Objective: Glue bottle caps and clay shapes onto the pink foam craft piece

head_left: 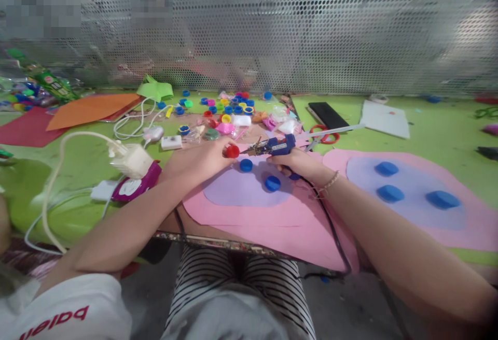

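Between the fingers of my left hand (218,154) is a red bottle cap (232,151). My right hand (298,161) is wrapped round a blue glue gun (282,145), whose tip points left at the red cap. A clear glue stick (342,128) sticks out behind the gun. Below the hands, one blue cap (246,165) and another blue cap (273,183) rest on a lilac paper shape (241,192), which lies on pink paper (233,216). The gun's black cord (330,223) runs down over the pink paper.
Several coloured caps and small bags lie at the back centre. Red-handled scissors (329,137) and a black box (329,116) are behind my right hand. Another pink sheet (482,226) with blue caps lies right. Chargers and white cables surround a purple power strip (138,182) at left.
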The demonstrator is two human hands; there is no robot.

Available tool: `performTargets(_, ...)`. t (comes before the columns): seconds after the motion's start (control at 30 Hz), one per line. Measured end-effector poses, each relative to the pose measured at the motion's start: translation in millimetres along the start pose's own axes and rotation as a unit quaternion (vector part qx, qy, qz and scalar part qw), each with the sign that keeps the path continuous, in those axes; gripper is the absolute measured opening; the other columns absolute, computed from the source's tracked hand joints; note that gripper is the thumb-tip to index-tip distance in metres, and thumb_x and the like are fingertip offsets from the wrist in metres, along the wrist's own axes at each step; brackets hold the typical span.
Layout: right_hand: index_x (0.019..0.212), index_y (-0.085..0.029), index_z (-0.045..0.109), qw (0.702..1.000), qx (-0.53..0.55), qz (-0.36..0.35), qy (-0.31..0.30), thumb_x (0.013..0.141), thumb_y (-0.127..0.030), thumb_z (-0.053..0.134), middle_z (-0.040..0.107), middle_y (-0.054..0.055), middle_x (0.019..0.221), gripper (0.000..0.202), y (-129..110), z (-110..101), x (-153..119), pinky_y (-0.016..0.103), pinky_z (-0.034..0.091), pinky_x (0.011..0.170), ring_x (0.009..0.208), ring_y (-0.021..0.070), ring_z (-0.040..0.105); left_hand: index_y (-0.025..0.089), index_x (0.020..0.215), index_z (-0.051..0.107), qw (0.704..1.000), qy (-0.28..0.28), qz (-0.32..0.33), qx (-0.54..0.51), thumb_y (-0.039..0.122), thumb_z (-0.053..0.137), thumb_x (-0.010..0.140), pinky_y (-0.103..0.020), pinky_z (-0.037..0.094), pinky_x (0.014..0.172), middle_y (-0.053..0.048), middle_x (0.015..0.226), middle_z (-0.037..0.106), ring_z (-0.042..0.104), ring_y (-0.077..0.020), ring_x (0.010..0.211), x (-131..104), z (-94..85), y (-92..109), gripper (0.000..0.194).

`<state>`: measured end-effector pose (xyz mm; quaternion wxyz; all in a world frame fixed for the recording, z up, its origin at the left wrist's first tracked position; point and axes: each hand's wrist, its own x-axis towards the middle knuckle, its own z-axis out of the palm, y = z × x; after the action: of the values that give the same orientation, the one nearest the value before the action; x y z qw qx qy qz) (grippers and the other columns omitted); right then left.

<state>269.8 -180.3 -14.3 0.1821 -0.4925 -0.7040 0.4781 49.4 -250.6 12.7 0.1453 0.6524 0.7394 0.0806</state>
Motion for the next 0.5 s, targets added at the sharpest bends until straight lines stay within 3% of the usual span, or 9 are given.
performTargets(0.5, 0.046, -0.017, 0.047, 0.999, 0.038, -0.004, 0.001, 0.066, -0.028, 0.058, 0.044, -0.003, 0.038, 0.026, 1.5, -0.4, 0.1, 0.023, 0.03, 0.039, 0.034, 0.0069, 0.038, 0.032, 0.106, 0.058, 0.998, 0.03, 0.041, -0.047, 0.051, 0.058, 0.072, -0.034, 0.042, 0.064, -0.008, 0.085, 0.064, 0.058, -0.0265, 0.083, 3.1, 4.3, -9.0, 0.039)
